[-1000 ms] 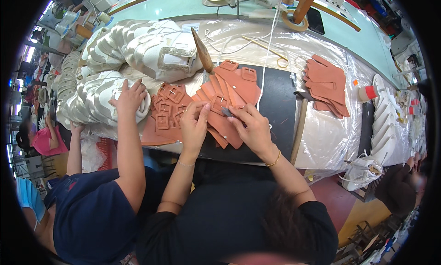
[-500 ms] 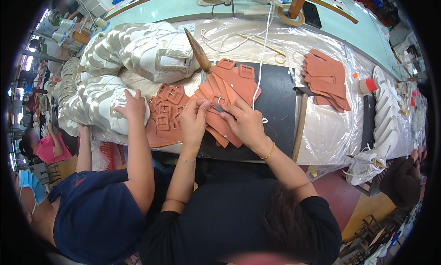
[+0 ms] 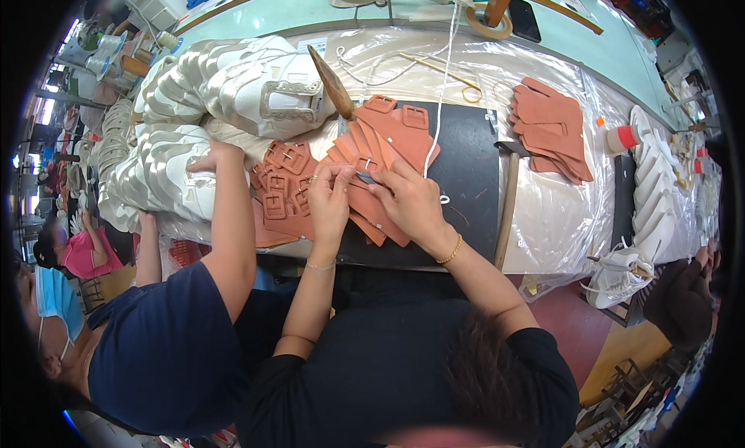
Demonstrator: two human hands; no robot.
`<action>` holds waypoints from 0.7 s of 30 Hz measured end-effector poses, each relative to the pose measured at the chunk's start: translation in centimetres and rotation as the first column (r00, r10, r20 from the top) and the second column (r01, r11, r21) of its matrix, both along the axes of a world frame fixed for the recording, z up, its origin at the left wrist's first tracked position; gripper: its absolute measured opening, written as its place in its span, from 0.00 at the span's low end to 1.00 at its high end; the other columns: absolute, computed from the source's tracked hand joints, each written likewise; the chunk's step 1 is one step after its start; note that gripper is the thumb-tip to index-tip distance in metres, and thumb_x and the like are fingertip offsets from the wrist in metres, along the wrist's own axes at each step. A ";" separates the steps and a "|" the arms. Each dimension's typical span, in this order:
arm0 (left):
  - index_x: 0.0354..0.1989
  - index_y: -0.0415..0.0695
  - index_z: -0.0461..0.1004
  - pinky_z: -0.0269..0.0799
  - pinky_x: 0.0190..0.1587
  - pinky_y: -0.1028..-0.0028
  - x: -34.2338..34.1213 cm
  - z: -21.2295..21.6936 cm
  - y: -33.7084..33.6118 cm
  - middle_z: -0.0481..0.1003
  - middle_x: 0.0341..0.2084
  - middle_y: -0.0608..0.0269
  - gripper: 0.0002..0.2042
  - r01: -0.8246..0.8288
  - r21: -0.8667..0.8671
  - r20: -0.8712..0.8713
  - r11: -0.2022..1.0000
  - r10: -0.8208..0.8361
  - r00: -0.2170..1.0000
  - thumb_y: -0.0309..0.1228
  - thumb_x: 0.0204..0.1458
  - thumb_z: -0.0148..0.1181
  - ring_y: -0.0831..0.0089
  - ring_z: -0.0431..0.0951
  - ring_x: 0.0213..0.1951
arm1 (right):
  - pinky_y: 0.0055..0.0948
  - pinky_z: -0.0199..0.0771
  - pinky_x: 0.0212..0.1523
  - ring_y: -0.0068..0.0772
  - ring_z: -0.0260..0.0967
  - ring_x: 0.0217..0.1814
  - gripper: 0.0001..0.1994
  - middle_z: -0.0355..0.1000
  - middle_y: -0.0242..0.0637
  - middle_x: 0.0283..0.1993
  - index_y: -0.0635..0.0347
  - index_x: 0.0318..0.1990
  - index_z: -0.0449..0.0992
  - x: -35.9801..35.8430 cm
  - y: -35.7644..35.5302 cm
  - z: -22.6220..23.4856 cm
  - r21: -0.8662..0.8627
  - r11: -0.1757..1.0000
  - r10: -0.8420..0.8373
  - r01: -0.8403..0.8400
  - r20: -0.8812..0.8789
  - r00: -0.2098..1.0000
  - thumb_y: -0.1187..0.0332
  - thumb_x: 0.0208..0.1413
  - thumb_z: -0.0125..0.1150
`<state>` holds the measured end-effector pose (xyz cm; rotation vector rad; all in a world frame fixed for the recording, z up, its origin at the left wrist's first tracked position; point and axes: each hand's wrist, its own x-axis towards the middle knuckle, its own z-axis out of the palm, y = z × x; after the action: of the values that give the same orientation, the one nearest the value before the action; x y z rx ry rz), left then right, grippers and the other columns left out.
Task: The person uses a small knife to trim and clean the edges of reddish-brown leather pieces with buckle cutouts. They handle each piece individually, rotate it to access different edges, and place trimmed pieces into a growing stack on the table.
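My left hand (image 3: pixel 330 199) is closed in a pinch at the edge of a reddish-brown leather buckle piece (image 3: pixel 368 164). My right hand (image 3: pixel 413 203) grips a small grey pointed blade (image 3: pixel 363 178), its tip close to the left fingertips; its handle is hidden in the palm. Beneath both hands lies a fanned stack of reddish-brown leather pieces (image 3: pixel 397 141), partly over a black board (image 3: pixel 464 168). To the left sits a heap of leather-covered buckles (image 3: pixel 278 185). A pointed wooden tool (image 3: pixel 330 81) leans at the stack's far end.
White shoe uppers (image 3: pixel 233 83) are piled at the left, where a co-worker's hand (image 3: pixel 221 157) reaches in. A hammer (image 3: pixel 508 192) and more leather pieces (image 3: pixel 549 130) lie right of the board. White cord (image 3: pixel 444 83) hangs over it. Gold scissors (image 3: pixel 442 71), tape roll (image 3: pixel 489 22) and thread spool (image 3: pixel 621 141) surround it.
Both my hands stay at the buckle piece with slight shifts, the blade still between them. The co-worker leans further in, the arm moving over the white uppers.
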<state>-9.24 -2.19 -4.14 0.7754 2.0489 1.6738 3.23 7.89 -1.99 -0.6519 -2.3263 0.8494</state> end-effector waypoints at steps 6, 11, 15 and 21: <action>0.34 0.35 0.75 0.64 0.42 0.80 0.0 -0.2 0.1 0.70 0.30 0.66 0.11 -0.005 0.015 0.035 1.000 0.005 0.999 0.33 0.59 0.58 0.81 0.69 0.35 | 0.35 0.71 0.25 0.39 0.72 0.26 0.08 0.68 0.33 0.28 0.56 0.34 0.80 -0.4 -0.1 0.1 0.006 1.000 0.004 -0.004 0.005 1.000 0.65 0.48 0.67; 0.30 0.34 0.74 0.63 0.35 0.80 -0.3 -0.7 0.1 0.67 0.29 0.65 0.11 -0.001 -0.009 0.008 1.000 0.001 1.000 0.32 0.58 0.59 0.80 0.67 0.31 | 0.38 0.74 0.27 0.43 0.73 0.28 0.08 0.69 0.34 0.32 0.57 0.34 0.78 -0.5 -0.2 0.1 -0.015 1.000 0.014 -0.013 0.081 0.997 0.66 0.48 0.66; 0.29 0.35 0.75 0.64 0.40 0.80 -0.5 -0.9 0.0 0.69 0.29 0.66 0.14 0.008 -0.064 0.017 0.998 -0.007 1.000 0.35 0.59 0.58 0.80 0.68 0.33 | 0.38 0.74 0.27 0.44 0.73 0.28 0.07 0.70 0.34 0.31 0.57 0.33 0.78 -0.8 -0.3 0.1 -0.006 1.000 0.010 -0.009 0.080 0.997 0.66 0.48 0.66; 0.32 0.35 0.76 0.65 0.49 0.75 -0.6 1.1 -0.7 0.71 0.38 0.60 0.14 0.007 -0.070 -0.001 0.998 -0.007 1.000 0.36 0.59 0.57 0.73 0.72 0.43 | 0.36 0.73 0.29 0.40 0.73 0.29 0.06 0.71 0.35 0.29 0.56 0.32 0.79 -0.2 0.8 0.4 -0.159 0.987 -0.008 -0.004 -0.078 0.997 0.66 0.47 0.66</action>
<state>-9.83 -2.91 -3.06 0.7593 2.0907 1.5894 3.06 8.69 -1.61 -0.6750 -2.2036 1.0487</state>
